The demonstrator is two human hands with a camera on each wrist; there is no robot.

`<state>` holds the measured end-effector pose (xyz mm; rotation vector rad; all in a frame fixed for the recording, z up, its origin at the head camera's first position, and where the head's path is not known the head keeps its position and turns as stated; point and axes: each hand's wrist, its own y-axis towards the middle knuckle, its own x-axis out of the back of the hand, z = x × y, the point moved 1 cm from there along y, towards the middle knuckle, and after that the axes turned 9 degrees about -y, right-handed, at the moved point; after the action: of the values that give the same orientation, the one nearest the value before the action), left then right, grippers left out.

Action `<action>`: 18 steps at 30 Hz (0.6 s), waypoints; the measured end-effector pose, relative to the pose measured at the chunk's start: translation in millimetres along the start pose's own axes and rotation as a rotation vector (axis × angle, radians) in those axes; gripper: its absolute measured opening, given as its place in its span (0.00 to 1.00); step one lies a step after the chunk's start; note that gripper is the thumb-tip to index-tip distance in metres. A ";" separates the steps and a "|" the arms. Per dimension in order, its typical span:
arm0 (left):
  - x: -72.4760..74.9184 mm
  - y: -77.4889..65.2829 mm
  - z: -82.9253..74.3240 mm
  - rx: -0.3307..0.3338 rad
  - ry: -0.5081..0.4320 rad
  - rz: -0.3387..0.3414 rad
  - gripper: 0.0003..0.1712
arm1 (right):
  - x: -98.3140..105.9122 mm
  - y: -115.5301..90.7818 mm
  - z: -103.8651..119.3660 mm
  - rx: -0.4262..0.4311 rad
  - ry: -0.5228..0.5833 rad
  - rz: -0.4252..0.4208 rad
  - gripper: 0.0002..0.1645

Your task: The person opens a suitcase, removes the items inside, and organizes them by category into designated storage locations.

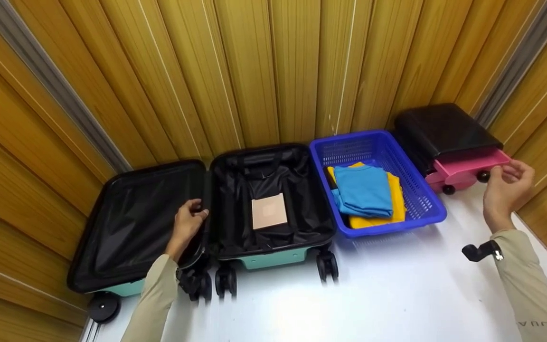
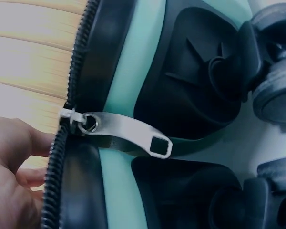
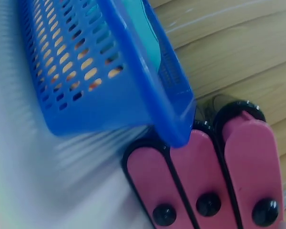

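In the head view my right hand [image 1: 508, 187] is at the right end of a pulled-out pink drawer [image 1: 470, 164], thumb and fingers bent at its front edge. The drawer sits in a small black cabinet [image 1: 449, 128]. In the right wrist view, several pink drawer fronts with black knobs [image 3: 265, 212] show, the top one standing out furthest. Over the middle edge of an open suitcase [image 1: 140, 223] hovers my left hand [image 1: 189, 221], fingers loosely bent and holding nothing. A metal zipper pull [image 2: 128, 131] hangs beside the left hand in the left wrist view.
A pale pink flat box [image 1: 268, 211] lies in the suitcase's right half. Between suitcase and cabinet stands a blue basket [image 1: 418, 199] with a folded blue garment [image 1: 363, 190] over a yellow one [image 1: 399, 204]. Wood-look panels [image 1: 292, 71] rise behind.
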<state>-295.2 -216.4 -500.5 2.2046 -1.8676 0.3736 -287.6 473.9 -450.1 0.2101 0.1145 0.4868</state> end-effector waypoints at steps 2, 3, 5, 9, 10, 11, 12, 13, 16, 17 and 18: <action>-0.4 0.9 0.2 0.014 -0.011 0.014 0.26 | -2.7 -3.0 3.8 0.051 -0.035 -0.003 0.14; -0.3 1.7 0.4 0.025 -0.017 0.024 0.26 | -4.6 -6.0 6.9 0.073 -0.041 0.005 0.15; 2.3 2.8 1.0 0.049 -0.026 0.037 0.27 | -11.6 -16.0 15.1 0.115 -0.041 0.032 0.14; 4.4 2.7 2.1 0.095 -0.054 0.066 0.28 | -23.7 -39.8 33.1 0.164 -0.048 0.115 0.13; 4.4 2.3 2.3 0.105 -0.059 0.069 0.28 | -27.1 -45.0 35.8 0.169 -0.057 0.141 0.13; 4.3 1.7 2.1 0.112 -0.062 0.069 0.28 | -31.0 -49.1 36.7 0.174 -0.059 0.171 0.13; 3.9 1.3 2.0 0.119 -0.068 0.070 0.28 | -35.4 -52.2 36.6 0.182 -0.061 0.202 0.14; 3.6 1.1 2.1 0.122 -0.068 0.068 0.28 | -40.4 -54.9 36.1 0.172 -0.036 0.238 0.14; 2.5 1.3 1.7 0.114 -0.067 0.063 0.27 | -57.7 -63.5 36.7 0.176 0.019 0.330 0.15; 2.5 1.5 1.4 0.112 -0.068 0.061 0.27 | -63.5 -67.6 38.8 0.174 0.046 0.361 0.15; 2.7 1.7 1.3 0.111 -0.071 0.060 0.27 | -69.0 -73.4 43.5 0.179 0.058 0.391 0.15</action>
<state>-296.4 -219.6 -500.8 2.2643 -2.0001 0.4247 -308.1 370.3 -420.4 0.3977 0.1748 0.8731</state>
